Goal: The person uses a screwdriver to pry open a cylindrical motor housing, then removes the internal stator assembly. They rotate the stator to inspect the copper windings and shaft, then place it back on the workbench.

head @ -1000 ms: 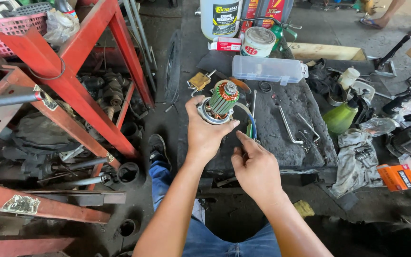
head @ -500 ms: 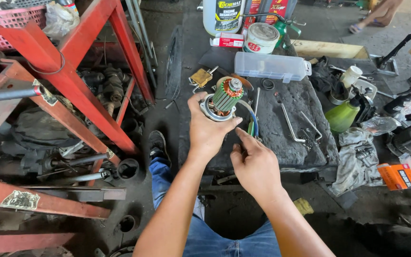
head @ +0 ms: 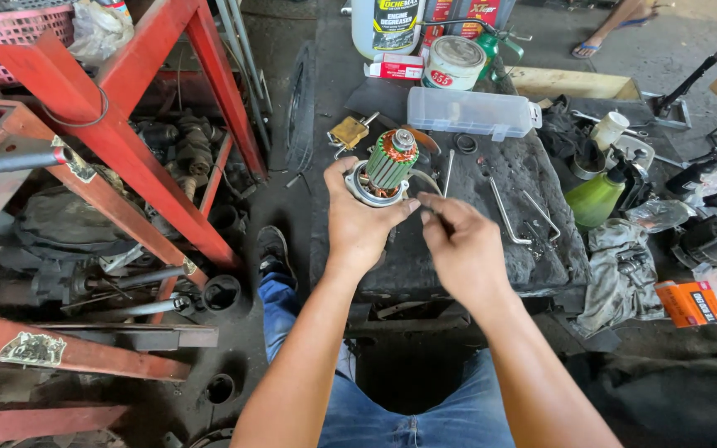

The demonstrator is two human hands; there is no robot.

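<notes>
A person seated at a grimy workbench (head: 533, 249) is gripping a motor armature (head: 385, 170) in the left hand (head: 360, 222), fingers curled under its round metal base. The armature, with green-wrapped windings, is standing nearly upright above the bench's near left part, its long axis tilting slightly right and away, the shaft end pointing up and away from the person. The right hand (head: 458, 241) is hovering just beside it, fingertips pinched together close to the base; whether anything is being held between them cannot be told. A clear plastic box (head: 468, 112) is lying across the bench's far edge, and bent metal rods (head: 504, 211) are resting to the right.
</notes>
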